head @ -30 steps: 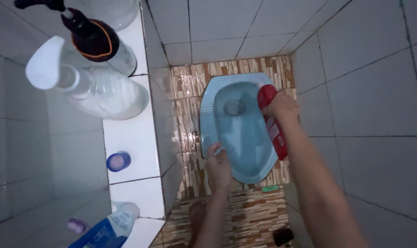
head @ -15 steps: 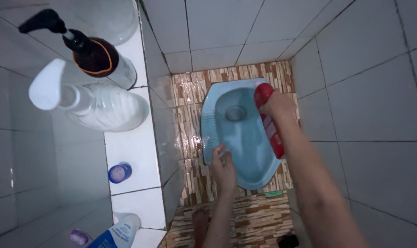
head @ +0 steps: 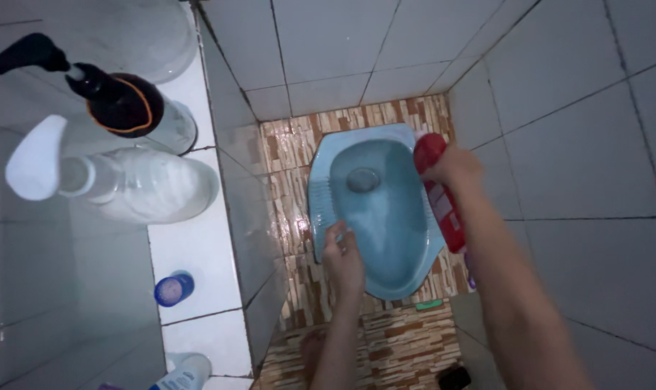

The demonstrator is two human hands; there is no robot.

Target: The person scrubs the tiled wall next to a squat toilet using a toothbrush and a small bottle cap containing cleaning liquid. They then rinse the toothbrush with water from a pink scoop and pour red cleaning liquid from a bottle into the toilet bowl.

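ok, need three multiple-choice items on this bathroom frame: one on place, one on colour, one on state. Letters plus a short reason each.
1. Where is the red bottle?
A. on the white ledge
B. over the right rim of the squat toilet
C. on the floor by the foot

2. What colour is the squat toilet?
A. light blue
B. white
C. brown

3. What is the state of the right hand?
A. open and empty
B. flat on the wall
C. fingers closed around the red bottle

Answers:
1 B: the bottle hangs over the pan's right edge.
2 A: the pan is pale blue against the brown patterned floor tiles.
3 C: the right hand grips the bottle near its top; the left hand is at the pan's near left edge.
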